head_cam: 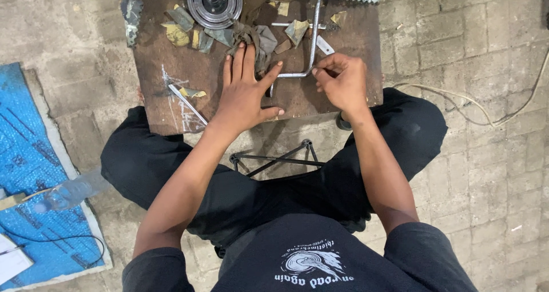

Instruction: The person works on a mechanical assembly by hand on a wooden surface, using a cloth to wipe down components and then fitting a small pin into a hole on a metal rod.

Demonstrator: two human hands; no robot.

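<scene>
The left hand point(245, 92) lies flat and open on the brown wooden board point(171, 92), fingers spread, the fingertips touching a crumpled grey rag point(258, 39) and the thumb pointing toward the near end of a bent metal rod point(312, 40). The right hand point(343, 83) is curled closed around the short bent end of that rod, pinching it just above the board's near edge; the rod runs from there up the board toward its far edge. Beside the left wrist a thin flat metal strip point(187, 103) lies slantwise over white scratch marks. Farther up sit a round ribbed metal disc point(215, 3) with a dark shaft in its middle, and around it torn scraps of yellowish gasket paper point(177, 36). The board rests on a small black wire-frame stand point(280, 156) between the person's knees, who squats on a brick floor point(486, 183). Off to the left lies a blue mat point(28, 155) with a clear plastic bottle point(71, 194) at its edge, and a pale cable point(486, 118) trails to the right.
</scene>
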